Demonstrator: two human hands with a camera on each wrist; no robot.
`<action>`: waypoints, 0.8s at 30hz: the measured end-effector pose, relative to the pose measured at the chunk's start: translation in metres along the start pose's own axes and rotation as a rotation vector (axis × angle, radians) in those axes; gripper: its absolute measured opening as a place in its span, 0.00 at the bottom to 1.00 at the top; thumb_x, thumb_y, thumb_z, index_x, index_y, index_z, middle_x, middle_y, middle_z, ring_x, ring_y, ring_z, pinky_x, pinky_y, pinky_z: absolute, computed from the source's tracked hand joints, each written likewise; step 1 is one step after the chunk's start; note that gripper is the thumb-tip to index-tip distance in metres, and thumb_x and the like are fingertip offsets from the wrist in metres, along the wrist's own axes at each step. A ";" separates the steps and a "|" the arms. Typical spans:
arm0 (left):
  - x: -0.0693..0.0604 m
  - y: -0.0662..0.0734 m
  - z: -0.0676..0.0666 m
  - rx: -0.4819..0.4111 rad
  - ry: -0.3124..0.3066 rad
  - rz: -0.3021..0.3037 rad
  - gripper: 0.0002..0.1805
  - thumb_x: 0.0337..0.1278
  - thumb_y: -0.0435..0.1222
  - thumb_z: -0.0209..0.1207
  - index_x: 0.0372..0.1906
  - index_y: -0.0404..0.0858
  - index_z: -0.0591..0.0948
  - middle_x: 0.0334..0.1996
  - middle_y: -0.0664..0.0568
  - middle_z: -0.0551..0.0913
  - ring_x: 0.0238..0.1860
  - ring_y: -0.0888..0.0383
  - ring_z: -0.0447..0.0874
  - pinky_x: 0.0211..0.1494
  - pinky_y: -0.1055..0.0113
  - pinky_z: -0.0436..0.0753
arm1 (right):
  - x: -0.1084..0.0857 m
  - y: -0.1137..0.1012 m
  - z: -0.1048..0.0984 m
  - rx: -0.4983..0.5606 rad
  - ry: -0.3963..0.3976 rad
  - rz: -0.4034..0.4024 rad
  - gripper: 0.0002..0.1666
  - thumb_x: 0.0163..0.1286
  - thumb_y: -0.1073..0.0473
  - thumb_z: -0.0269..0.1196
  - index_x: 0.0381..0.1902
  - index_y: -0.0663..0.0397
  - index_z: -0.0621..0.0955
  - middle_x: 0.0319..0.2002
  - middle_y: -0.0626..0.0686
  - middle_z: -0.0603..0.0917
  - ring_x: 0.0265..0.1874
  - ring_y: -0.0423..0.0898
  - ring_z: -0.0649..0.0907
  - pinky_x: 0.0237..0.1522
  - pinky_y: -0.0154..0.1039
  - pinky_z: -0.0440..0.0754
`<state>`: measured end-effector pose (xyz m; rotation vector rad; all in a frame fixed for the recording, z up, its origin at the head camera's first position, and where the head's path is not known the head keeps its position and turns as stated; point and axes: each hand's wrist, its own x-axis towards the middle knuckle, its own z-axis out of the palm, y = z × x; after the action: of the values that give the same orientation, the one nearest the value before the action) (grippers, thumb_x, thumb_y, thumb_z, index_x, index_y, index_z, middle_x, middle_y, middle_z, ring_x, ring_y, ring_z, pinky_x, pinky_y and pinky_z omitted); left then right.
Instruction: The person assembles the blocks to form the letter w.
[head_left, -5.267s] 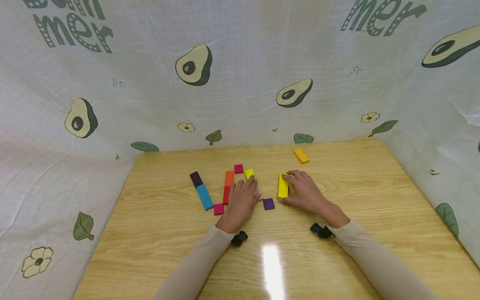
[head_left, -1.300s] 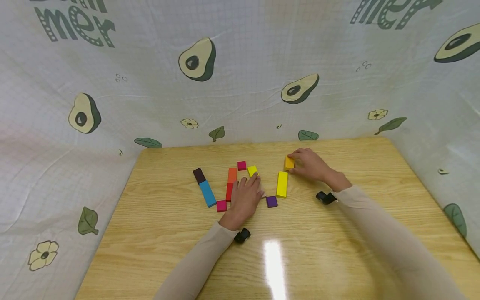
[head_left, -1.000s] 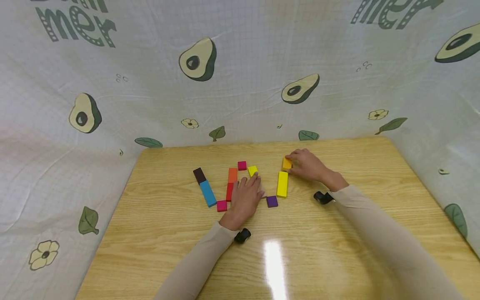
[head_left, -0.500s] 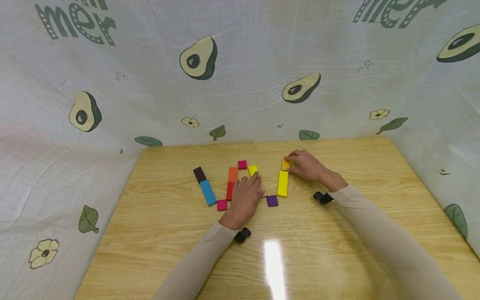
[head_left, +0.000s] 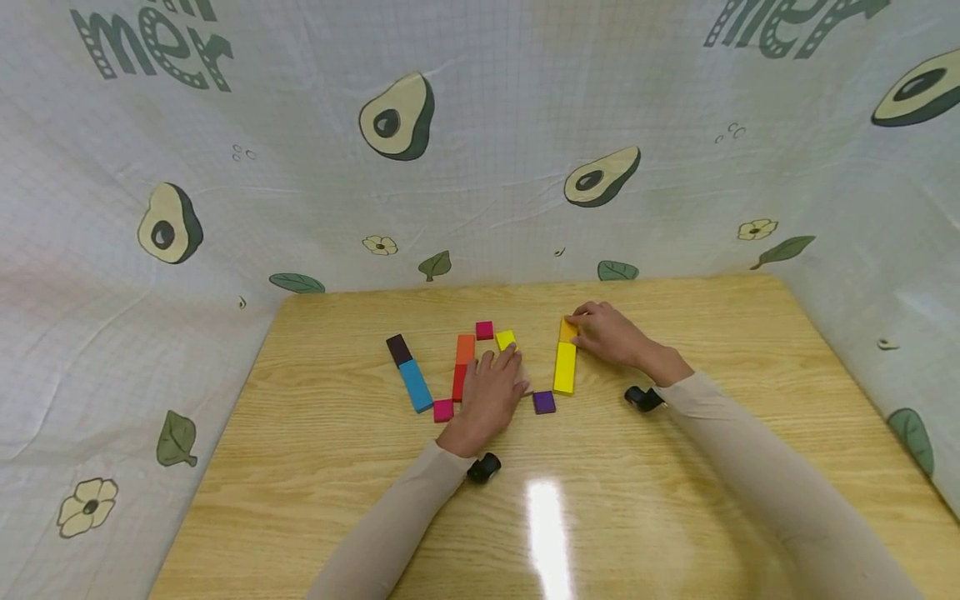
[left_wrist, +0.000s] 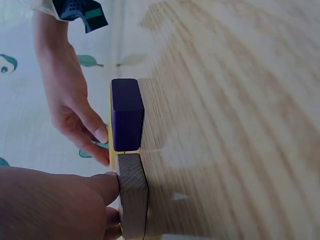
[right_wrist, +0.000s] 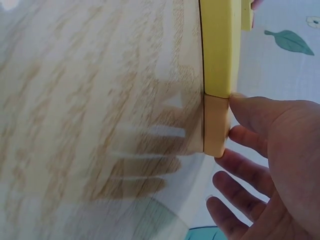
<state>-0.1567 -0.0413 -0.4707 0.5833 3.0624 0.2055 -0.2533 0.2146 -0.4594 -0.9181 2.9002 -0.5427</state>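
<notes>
My right hand (head_left: pixel 611 335) pinches an orange block (head_left: pixel 568 330) at the far end of a long yellow block (head_left: pixel 565 369). In the right wrist view the orange block (right_wrist: pixel 216 125) meets the yellow block (right_wrist: pixel 220 47) end to end. My left hand (head_left: pixel 491 400) rests over blocks in the middle, its fingertips by a small yellow block (head_left: pixel 506 340) and its thumb touching a pale wood-grey block (left_wrist: pixel 133 195), mostly hidden from the head view. A purple block (head_left: pixel 543 402) lies between that one and the long yellow block.
Left of my left hand stand an orange-red block (head_left: pixel 466 348) and a red block (head_left: pixel 459 383) in line, and two pink blocks (head_left: pixel 485 331) (head_left: pixel 443 411). Farther left, a dark brown block (head_left: pixel 400 350) joins a blue block (head_left: pixel 416 386). A patterned cloth (head_left: pixel 480 208) borders the wooden table (head_left: pixel 315 500).
My right hand has left the long yellow block, taken the orange block from the back right and brought it left and nearer, against the yellow block's far end. The left hand has stayed put.
</notes>
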 end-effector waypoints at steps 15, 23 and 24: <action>-0.009 -0.011 0.000 -0.106 0.083 -0.014 0.27 0.81 0.44 0.56 0.77 0.40 0.74 0.78 0.47 0.69 0.72 0.44 0.71 0.72 0.45 0.70 | -0.013 0.001 -0.003 0.045 0.071 -0.010 0.28 0.78 0.63 0.64 0.70 0.73 0.76 0.71 0.75 0.71 0.68 0.74 0.72 0.70 0.69 0.69; -0.026 -0.043 -0.012 -0.204 0.115 -0.088 0.27 0.84 0.44 0.54 0.77 0.38 0.73 0.78 0.44 0.69 0.74 0.41 0.68 0.75 0.41 0.65 | -0.041 0.007 -0.009 0.058 0.113 0.053 0.27 0.78 0.64 0.63 0.70 0.73 0.76 0.71 0.74 0.71 0.69 0.73 0.71 0.70 0.70 0.67; -0.028 -0.048 -0.014 -0.218 0.119 -0.096 0.27 0.84 0.44 0.54 0.77 0.38 0.73 0.78 0.43 0.69 0.74 0.40 0.67 0.76 0.39 0.65 | -0.045 0.008 -0.010 0.058 0.118 0.057 0.27 0.78 0.64 0.63 0.70 0.73 0.76 0.70 0.74 0.71 0.68 0.73 0.71 0.70 0.71 0.67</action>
<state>-0.1483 -0.0975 -0.4638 0.4255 3.1111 0.5825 -0.2223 0.2496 -0.4554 -0.8196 2.9863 -0.6958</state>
